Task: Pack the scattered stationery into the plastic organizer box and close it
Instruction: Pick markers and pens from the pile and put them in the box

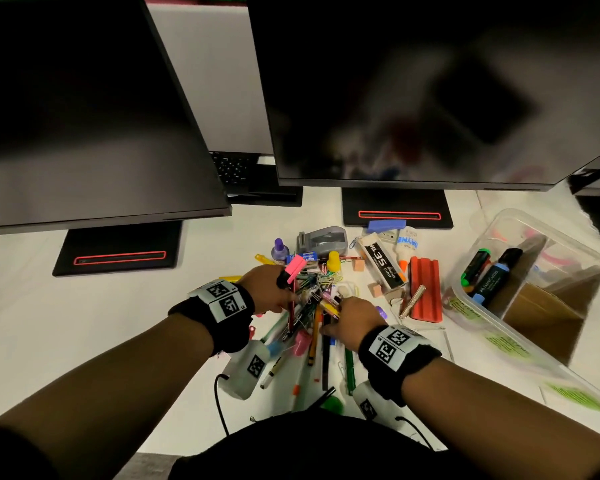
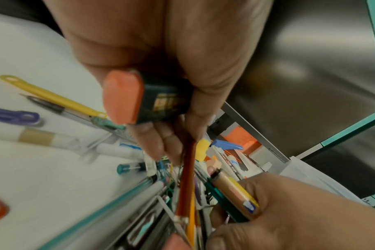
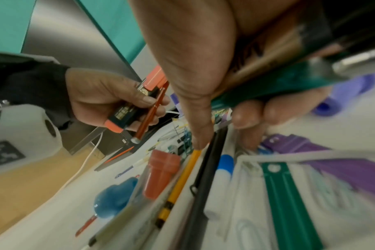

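Pens, pencils and clips lie in a heap (image 1: 312, 306) on the white desk. My left hand (image 1: 284, 292) grips a pink-capped black highlighter (image 1: 295, 268) together with a red pen (image 1: 292, 310); the left wrist view shows the highlighter (image 2: 139, 101) and the pen (image 2: 187, 177) under curled fingers. My right hand (image 1: 336, 317) reaches into the heap and holds a small bundle of pens (image 2: 231, 191), with a green one (image 3: 268, 88) in the palm. Its thumb (image 3: 195, 132) touches a yellow pencil (image 3: 182, 179). The clear plastic organizer box (image 1: 548, 337) stands open at the right, with a green highlighter (image 1: 475, 268) and a blue one (image 1: 492, 278) inside.
Behind the heap lie a grey tape dispenser (image 1: 323, 240), a staple box (image 1: 381, 261), a glue bottle (image 1: 407, 247), a blue stapler (image 1: 385, 226) and an orange-red block (image 1: 426, 289). Two dark monitors (image 1: 395, 98) on black stands (image 1: 118, 251) overhang the back of the desk.
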The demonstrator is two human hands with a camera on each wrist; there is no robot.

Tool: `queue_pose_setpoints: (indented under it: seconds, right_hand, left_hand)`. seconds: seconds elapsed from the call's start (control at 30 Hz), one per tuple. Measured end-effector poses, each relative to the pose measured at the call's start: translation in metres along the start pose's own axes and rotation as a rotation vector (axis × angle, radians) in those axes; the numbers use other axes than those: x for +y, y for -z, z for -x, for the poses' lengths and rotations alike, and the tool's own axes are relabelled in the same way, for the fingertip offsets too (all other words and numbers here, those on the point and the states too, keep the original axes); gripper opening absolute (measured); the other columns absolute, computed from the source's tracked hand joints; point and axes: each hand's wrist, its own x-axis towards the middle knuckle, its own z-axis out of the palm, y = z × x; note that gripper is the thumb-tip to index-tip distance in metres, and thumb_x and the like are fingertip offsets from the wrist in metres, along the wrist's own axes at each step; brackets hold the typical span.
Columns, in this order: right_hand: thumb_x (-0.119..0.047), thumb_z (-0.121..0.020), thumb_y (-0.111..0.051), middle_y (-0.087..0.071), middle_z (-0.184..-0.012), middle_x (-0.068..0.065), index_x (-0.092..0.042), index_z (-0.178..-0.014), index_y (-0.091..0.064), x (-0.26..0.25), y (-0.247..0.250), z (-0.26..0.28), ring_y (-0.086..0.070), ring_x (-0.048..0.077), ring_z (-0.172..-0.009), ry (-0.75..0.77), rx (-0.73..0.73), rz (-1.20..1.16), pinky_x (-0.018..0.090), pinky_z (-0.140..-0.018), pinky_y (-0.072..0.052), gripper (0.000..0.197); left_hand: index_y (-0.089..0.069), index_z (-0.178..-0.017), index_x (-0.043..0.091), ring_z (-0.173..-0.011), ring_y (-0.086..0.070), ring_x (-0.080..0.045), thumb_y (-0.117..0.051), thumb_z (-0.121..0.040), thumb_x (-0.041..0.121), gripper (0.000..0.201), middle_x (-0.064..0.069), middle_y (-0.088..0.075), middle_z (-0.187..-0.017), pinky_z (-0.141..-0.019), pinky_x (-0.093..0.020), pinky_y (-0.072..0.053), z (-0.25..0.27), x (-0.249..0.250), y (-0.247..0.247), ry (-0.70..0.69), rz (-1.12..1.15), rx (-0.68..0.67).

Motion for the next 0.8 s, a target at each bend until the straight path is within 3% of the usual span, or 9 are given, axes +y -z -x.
queue_pose_setpoints:
  seconds: [0.17, 0.23, 0.33, 0.43, 0.47, 0.53, 0.63, 0.8]
  right_hand:
    - [-0.035, -0.086, -0.062, -0.056, -0.127, 0.014, -0.002, -0.123, -0.047, -0.008, -0.002, 0.000, -0.056, 0.027, -0.116, -0.018, 0.021, 0.112, 0.032, -0.091, -0.047, 0.052]
    - [-0.030, -0.088, -0.060, -0.054, -0.131, 0.014, -0.002, -0.127, -0.046, -0.011, -0.005, -0.001, -0.054, 0.028, -0.120, -0.043, 0.022, 0.137, 0.035, -0.095, -0.047, 0.050]
    - [-0.017, -0.091, -0.050, -0.052, -0.133, 0.014, -0.003, -0.128, -0.045, -0.012, -0.008, -0.002, -0.053, 0.030, -0.122, -0.081, 0.040, 0.166, 0.040, -0.098, -0.048, 0.039]
    - [-0.010, -0.092, -0.043, -0.055, -0.131, 0.013, -0.004, -0.126, -0.047, -0.009, -0.009, 0.000, -0.055, 0.029, -0.120, -0.058, 0.038, 0.221, 0.040, -0.095, -0.049, 0.034]
    - [-0.011, -0.092, -0.044, -0.057, -0.129, 0.012, -0.005, -0.124, -0.048, -0.007, -0.010, 0.000, -0.056, 0.028, -0.118, -0.050, 0.040, 0.225, 0.039, -0.093, -0.050, 0.033]
    - [-0.019, -0.093, -0.046, -0.059, -0.126, 0.011, -0.007, -0.121, -0.050, -0.002, -0.010, 0.000, -0.058, 0.027, -0.114, -0.047, 0.059, 0.211, 0.037, -0.090, -0.050, 0.031]
    - [-0.030, -0.092, -0.048, -0.060, -0.122, 0.010, -0.009, -0.119, -0.052, 0.006, -0.005, -0.002, -0.060, 0.027, -0.111, -0.069, 0.097, 0.193, 0.034, -0.087, -0.050, 0.034]
    - [-0.026, -0.090, -0.048, -0.060, -0.124, 0.012, -0.007, -0.118, -0.053, 0.019, 0.005, -0.003, -0.059, 0.028, -0.113, -0.072, 0.092, 0.163, 0.033, -0.090, -0.049, 0.034]
  left_hand:
    - [-0.047, -0.077, 0.018, -0.069, -0.063, -0.026, -0.043, -0.091, 0.007, 0.018, -0.004, -0.062, -0.069, -0.065, -0.033, -0.051, 0.001, 0.000, -0.009, 0.087, 0.244, 0.016]
    - [-0.046, -0.077, 0.015, -0.062, -0.063, -0.021, -0.042, -0.092, 0.008, 0.017, -0.004, -0.058, -0.068, -0.064, -0.031, -0.051, 0.000, 0.002, -0.013, 0.106, 0.294, -0.003]
    - [-0.045, -0.074, 0.016, -0.054, -0.055, -0.015, -0.046, -0.090, 0.011, 0.017, -0.003, -0.054, -0.066, -0.055, -0.024, -0.046, -0.003, 0.008, -0.020, 0.056, 0.113, 0.012]
    - [-0.054, -0.087, 0.010, -0.078, -0.057, -0.028, -0.049, -0.089, 0.015, 0.007, -0.012, -0.058, -0.083, -0.067, -0.027, -0.041, -0.007, 0.014, -0.029, 0.018, -0.141, 0.050]
    - [-0.058, -0.094, 0.007, -0.084, -0.058, -0.029, -0.051, -0.088, 0.015, 0.012, -0.012, -0.059, -0.086, -0.069, -0.027, -0.040, -0.008, 0.015, -0.033, 0.021, -0.197, 0.055]
    - [-0.060, -0.102, 0.003, -0.080, -0.057, -0.026, -0.054, -0.086, 0.014, 0.020, -0.006, -0.057, -0.079, -0.066, -0.027, -0.040, -0.011, 0.017, -0.040, 0.021, -0.269, 0.034]
    - [-0.062, -0.097, 0.004, -0.077, -0.056, -0.023, -0.058, -0.084, 0.017, 0.019, -0.006, -0.056, -0.080, -0.066, -0.028, -0.042, -0.014, 0.021, -0.049, 0.016, -0.376, -0.013]
    - [-0.063, -0.101, 0.004, -0.096, -0.064, -0.029, -0.061, -0.084, 0.023, 0.025, -0.013, -0.065, -0.095, -0.074, -0.031, -0.049, -0.021, 0.031, -0.060, 0.022, -0.412, 0.013]
